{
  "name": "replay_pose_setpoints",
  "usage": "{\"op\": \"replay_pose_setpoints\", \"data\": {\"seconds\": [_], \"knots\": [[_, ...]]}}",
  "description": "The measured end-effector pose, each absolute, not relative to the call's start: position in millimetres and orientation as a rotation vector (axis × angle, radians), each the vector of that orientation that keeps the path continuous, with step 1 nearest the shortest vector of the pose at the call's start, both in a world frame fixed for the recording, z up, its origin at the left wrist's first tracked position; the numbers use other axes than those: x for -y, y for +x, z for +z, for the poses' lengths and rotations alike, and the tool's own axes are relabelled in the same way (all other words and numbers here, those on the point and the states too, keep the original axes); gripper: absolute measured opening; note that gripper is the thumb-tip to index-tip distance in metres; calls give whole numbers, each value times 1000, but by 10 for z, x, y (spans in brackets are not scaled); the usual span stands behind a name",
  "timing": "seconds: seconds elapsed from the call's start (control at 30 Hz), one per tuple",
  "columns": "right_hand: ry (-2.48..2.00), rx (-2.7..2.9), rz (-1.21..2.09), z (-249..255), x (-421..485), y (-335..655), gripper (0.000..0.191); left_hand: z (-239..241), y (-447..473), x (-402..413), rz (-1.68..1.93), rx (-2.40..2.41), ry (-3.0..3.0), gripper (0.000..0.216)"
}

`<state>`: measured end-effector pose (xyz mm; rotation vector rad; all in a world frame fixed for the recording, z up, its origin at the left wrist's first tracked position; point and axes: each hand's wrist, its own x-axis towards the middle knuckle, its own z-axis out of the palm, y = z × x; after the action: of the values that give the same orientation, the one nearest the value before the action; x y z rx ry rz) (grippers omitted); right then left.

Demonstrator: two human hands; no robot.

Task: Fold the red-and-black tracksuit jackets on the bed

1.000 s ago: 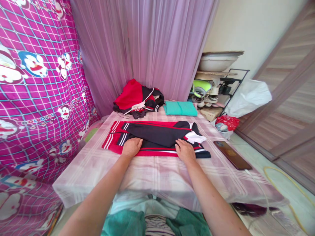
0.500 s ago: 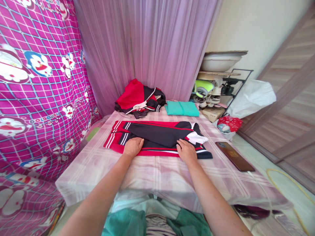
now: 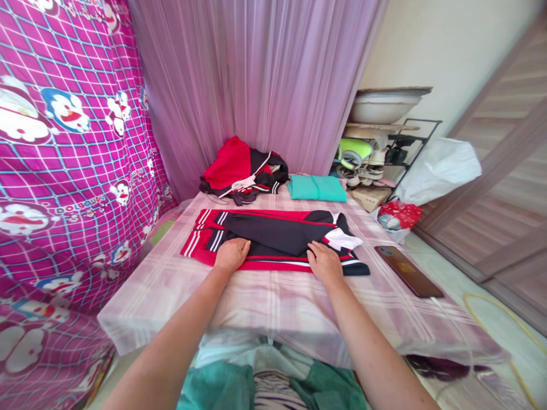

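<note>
A red and navy tracksuit jacket (image 3: 273, 232) with white stripes lies folded long and flat on the table in front of me. Its striped cuffs point left, and a white patch of cloth shows at the right end. My left hand (image 3: 232, 254) is closed on the near edge of the navy sleeve, close to the cuffs. Toward the white part, my right hand (image 3: 325, 261) grips the same navy layer with curled fingers. Both sets of fingertips are partly hidden against the cloth.
A checked cloth covers the table (image 3: 273, 302). Behind the jacket lie a crumpled red and navy garment (image 3: 245, 168) and a folded turquoise cloth (image 3: 317, 188). A phone (image 3: 408, 271) with a cable rests at right. A shoe rack (image 3: 384, 154) stands beyond the table.
</note>
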<state>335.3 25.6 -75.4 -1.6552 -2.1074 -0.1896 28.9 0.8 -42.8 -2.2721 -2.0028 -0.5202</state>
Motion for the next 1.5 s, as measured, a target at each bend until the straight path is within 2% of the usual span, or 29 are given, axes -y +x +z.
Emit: {"op": "replay_pose_setpoints", "data": {"seconds": [0.97, 1.5], "knots": [[-1640, 2093, -203, -749, -241, 3351, 44, -395, 302, 13, -502, 1989, -2285, 41], [-1638, 2126, -215, -729, -255, 3313, 34, -383, 310, 12, -493, 2016, -2280, 42]]}}
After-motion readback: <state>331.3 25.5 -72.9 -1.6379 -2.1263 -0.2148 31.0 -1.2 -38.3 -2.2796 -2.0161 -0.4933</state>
